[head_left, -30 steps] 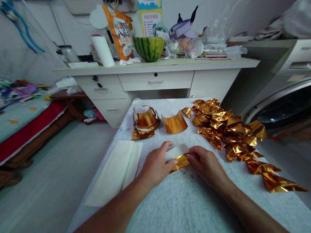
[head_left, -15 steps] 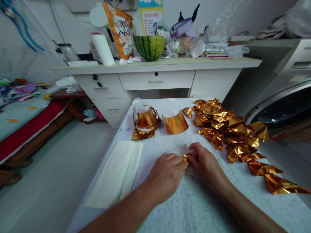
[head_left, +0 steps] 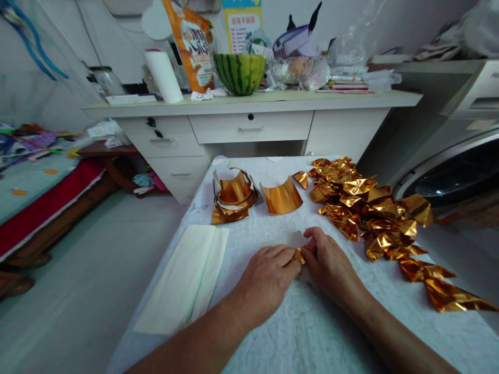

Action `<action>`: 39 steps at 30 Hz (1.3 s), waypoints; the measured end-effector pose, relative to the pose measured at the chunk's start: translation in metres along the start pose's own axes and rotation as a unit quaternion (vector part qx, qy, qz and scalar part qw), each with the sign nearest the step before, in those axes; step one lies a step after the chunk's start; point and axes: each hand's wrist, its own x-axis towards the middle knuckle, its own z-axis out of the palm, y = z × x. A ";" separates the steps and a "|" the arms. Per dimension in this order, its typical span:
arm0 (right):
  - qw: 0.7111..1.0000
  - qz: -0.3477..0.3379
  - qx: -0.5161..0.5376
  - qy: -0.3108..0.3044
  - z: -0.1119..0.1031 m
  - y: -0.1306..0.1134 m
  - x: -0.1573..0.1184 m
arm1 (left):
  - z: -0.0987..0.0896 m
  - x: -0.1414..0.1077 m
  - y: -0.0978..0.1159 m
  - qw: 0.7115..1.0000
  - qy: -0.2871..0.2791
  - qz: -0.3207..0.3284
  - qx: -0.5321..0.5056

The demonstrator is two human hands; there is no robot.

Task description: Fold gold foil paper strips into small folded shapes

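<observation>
Shows left hand (head_left: pixel 268 271) moved since earlier over shiny gold foil strip (head_left: pixel 299 256) beside small white paper rectangle (head_left: pixel 287 239), with fingers together, thumb hidden, perhaps flattening; pinches strip in right hand (head_left: pixel 328 261) at rectangle's right end.

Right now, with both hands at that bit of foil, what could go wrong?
The foil looks thin and might crease or tear. The left hand covers part of the pale card, so a crooked edge could go unseen. The left forearm lies close to the white paper and might nudge it.
</observation>
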 end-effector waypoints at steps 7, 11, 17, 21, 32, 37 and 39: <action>0.999 0.007 -0.033 0.008 0.001 0.001 0.000 | 0.002 0.000 -0.002 1.000 0.003 -0.003 -0.012; 0.999 0.003 -0.044 0.011 0.001 -0.001 0.000 | 0.000 0.001 -0.003 0.999 0.004 -0.012 -0.034; 0.998 -0.001 -0.057 0.008 0.003 0.000 0.000 | -0.004 0.002 -0.005 0.993 0.019 -0.080 -0.085; 0.998 0.002 -0.062 0.012 0.002 -0.001 0.000 | -0.005 0.000 -0.007 0.977 0.042 -0.165 -0.127; 0.998 0.004 -0.063 0.013 0.002 -0.002 0.000 | -0.006 0.003 -0.005 0.966 0.001 -0.229 -0.122; 0.998 0.009 -0.067 0.013 0.002 -0.002 0.001 | -0.009 0.002 -0.004 0.969 -0.020 -0.234 -0.078; 0.998 0.008 -0.066 0.016 0.002 -0.001 0.001 | -0.009 0.001 -0.003 0.969 -0.026 -0.237 -0.063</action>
